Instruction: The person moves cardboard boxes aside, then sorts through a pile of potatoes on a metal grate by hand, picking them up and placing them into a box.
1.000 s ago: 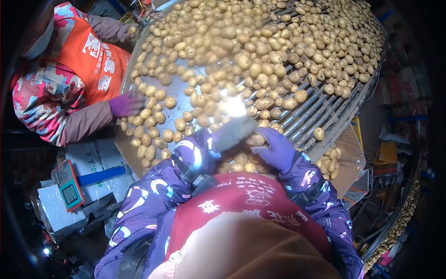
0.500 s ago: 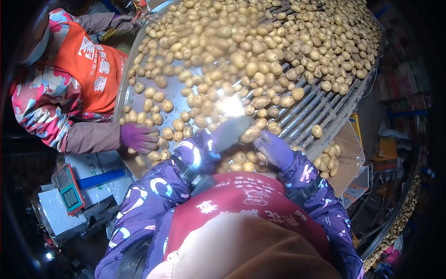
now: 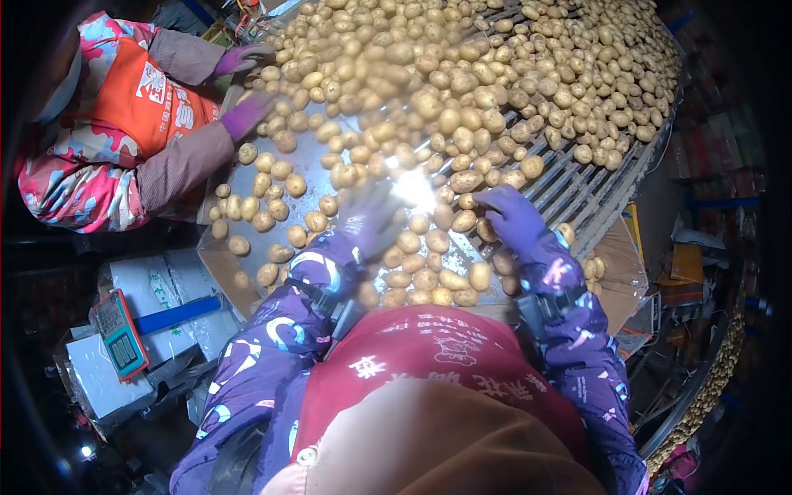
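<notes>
Many pale potatoes (image 3: 462, 140) lie over a metal sorting table (image 3: 309, 177) and its slatted part. My left hand (image 3: 371, 213), in a greyish purple glove, is over the potatoes left of the bright glare; motion smears its fingers. My right hand (image 3: 510, 216), in a purple glove, rests among potatoes beside the slats (image 3: 554, 206). Its fingers curl down toward a small potato, and what they hold, if anything, is hidden. Several potatoes (image 3: 422, 279) lie between my forearms, close to my red apron (image 3: 412, 346).
A co-worker in an orange apron (image 3: 136, 99) stands at the left, both purple-gloved hands at the table's left edge. Below are white boxes (image 3: 103, 371) and a scale (image 3: 122, 338). A cardboard box (image 3: 623, 276) stands at the right.
My hands have moved apart, the left one leftward and the right one slightly up and right. More potatoes show between them. The co-worker's hands have moved to the table's upper left edge.
</notes>
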`<state>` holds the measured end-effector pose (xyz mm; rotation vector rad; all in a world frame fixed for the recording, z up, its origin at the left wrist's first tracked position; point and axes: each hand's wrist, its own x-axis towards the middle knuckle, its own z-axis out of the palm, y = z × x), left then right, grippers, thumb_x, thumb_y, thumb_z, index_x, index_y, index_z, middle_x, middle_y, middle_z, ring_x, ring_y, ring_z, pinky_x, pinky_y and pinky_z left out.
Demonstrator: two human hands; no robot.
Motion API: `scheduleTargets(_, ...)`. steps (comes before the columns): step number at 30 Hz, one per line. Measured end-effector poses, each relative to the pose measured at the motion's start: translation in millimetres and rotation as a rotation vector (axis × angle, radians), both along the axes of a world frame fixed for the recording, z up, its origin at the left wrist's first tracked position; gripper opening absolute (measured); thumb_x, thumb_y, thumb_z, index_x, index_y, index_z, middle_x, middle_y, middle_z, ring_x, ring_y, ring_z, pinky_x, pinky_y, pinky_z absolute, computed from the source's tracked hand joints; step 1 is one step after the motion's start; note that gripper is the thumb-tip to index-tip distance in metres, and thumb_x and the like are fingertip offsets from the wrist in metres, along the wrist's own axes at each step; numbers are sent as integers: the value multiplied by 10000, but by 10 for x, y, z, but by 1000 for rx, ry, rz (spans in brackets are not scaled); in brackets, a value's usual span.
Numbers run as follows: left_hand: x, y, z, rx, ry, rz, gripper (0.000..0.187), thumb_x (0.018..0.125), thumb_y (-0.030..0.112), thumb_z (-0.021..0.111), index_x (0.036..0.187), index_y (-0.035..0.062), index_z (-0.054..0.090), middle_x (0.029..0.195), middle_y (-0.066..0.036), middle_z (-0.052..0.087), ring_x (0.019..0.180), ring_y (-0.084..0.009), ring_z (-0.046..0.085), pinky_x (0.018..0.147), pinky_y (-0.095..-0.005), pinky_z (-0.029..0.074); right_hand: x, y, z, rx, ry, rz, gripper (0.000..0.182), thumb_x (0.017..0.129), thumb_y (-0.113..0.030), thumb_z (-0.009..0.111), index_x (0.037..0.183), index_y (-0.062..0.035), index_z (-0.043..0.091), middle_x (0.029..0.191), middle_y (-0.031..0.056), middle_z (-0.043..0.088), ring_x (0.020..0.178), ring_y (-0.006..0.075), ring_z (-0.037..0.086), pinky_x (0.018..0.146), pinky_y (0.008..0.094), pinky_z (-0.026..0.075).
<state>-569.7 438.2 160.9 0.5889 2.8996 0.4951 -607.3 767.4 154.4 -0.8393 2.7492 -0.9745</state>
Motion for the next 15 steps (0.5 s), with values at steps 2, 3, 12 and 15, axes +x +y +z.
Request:
scheduleTargets(2,83,-152,-16,-29,4,34,552,910,417,633,1407,195,543,1544,-149,418,1478,-383,293,1165,-627,210,-125,-213,-52,326,-21,-16,360,880,-118,594,1238,-112,626,1111,151,601,1009,356,630,911,441,497)
scheduleTargets(3,101,-241,-50,-43,23,52,556,891,413,649,1390,183,564,1540,-144,431,1456,-372,336,1145,-628,243,-146,-320,-34,350,-47,-46,338,882,-123,595,1219,-118,627,1099,152,598,1003,363,629,901,448,500)
scheduleTargets(12,-205,-308,127,401,134,7,266,869,151,691,1105,27,688,1135,-188,660,956,-431,651,792,-481,542,59,-251,406,486,-627,239,244,932,-260,568,1059,-83,679,1060,166,625,977,340,633,853,457,511)
scheduleTargets(15,-467,147,134,393,145,-124,436,895,250,646,1273,37,604,1269,-195,599,1129,-399,597,958,-485,486,93,117,91,171,-284,98,288,928,-265,586,1120,-66,668,1044,165,637,985,331,630,869,447,510)
